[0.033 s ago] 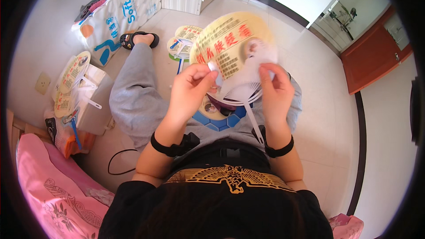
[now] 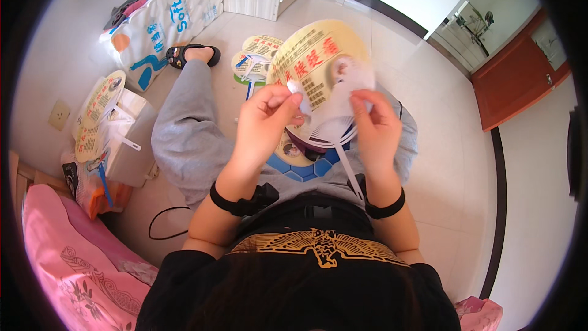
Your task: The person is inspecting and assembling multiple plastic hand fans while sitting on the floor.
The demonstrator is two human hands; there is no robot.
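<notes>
A round hand fan (image 2: 315,55), pale yellow with red and dark print and a white plastic handle (image 2: 346,168), is held up in front of my lap. My left hand (image 2: 269,110) pinches it at its left side, with a small white piece (image 2: 295,89) at the fingertips whose kind I cannot make out. Thumb and fingers of my right hand (image 2: 378,125) are closed on the fan's lower right edge. A whitish patch near that edge is blurred; I cannot tell whether it is film or glare. Below lies another printed fan (image 2: 293,150) on a blue panelled surface (image 2: 300,170).
More fans (image 2: 254,61) lie on the floor beyond my left leg. Several fans (image 2: 98,113) rest on a pale box (image 2: 131,147) at left. A big plastic-wrapped pack (image 2: 165,30) stands by my foot, pink bedding (image 2: 67,257) lies near left, and a brown door (image 2: 514,76) is at right.
The fan has shifted slightly left and tilted a little. My right hand has moved a little left with it, while my left hand stays nearly in place.
</notes>
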